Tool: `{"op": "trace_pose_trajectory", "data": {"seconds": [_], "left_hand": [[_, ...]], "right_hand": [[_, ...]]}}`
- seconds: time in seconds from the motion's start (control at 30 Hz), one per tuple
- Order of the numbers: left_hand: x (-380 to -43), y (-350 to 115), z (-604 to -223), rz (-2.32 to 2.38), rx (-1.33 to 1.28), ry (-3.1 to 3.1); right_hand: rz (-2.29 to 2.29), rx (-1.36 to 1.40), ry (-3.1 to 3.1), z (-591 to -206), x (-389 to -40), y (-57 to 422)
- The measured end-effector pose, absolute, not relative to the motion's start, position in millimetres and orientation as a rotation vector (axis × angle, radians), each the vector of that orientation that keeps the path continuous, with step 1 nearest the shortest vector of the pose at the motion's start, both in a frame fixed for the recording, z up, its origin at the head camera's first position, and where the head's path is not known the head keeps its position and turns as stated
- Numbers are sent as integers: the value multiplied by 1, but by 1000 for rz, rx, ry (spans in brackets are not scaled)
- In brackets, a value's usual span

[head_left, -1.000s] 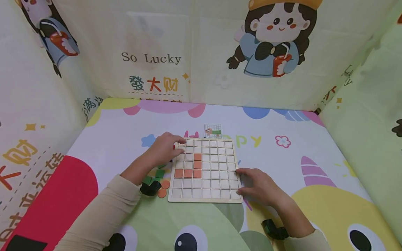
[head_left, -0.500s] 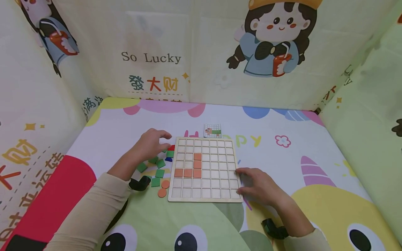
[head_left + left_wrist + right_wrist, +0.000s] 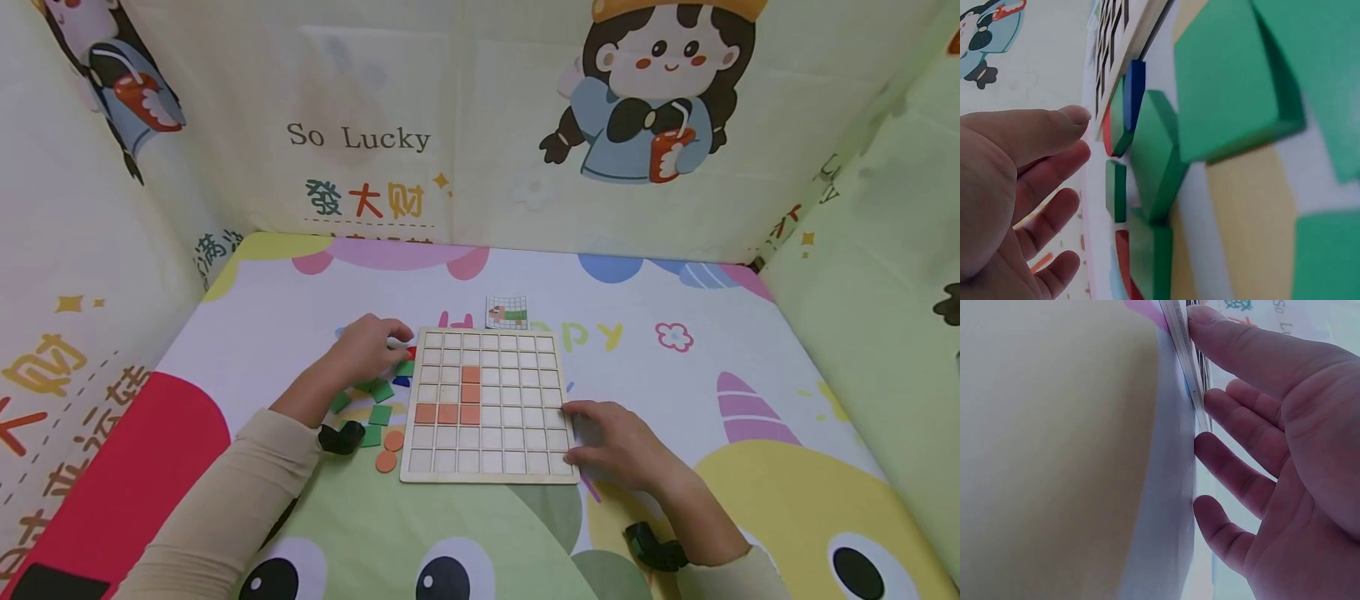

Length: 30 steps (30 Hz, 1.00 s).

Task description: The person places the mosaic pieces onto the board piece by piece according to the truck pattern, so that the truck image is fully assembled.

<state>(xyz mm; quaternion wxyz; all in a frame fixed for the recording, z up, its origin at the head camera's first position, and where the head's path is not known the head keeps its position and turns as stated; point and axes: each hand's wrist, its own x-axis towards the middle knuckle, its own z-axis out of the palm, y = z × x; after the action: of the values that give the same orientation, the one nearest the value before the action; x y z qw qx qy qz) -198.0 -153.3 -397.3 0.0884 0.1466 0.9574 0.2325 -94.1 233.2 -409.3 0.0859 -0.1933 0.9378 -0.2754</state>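
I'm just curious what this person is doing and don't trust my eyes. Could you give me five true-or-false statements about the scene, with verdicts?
1. Five orange squares sit in the board's grid. True.
2. The small picture card lies on top of the board. False: it lies beyond the board's far edge.
3. The right hand touches the board's right edge. True.
4. The left hand grips both orange discs. False: no piece shows in its fingers, and the orange discs lie left of the board.
5. Green pieces lie left of the board. True.
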Motion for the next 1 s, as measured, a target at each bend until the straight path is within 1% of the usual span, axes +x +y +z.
{"op": "trace_pose_trajectory", "data": {"seconds": [0.3, 0.5, 1.0], "left_hand": [[-199, -146, -401, 667, 463, 2848], [-197, -145, -402, 671, 427, 2835], [-180, -149, -401, 660, 431, 2817]], "right_hand": [[-821, -577, 2795, -409, -95, 233], [-834, -571, 2787, -409, -95, 233], [-813, -577, 2802, -408, -95, 232]]}}
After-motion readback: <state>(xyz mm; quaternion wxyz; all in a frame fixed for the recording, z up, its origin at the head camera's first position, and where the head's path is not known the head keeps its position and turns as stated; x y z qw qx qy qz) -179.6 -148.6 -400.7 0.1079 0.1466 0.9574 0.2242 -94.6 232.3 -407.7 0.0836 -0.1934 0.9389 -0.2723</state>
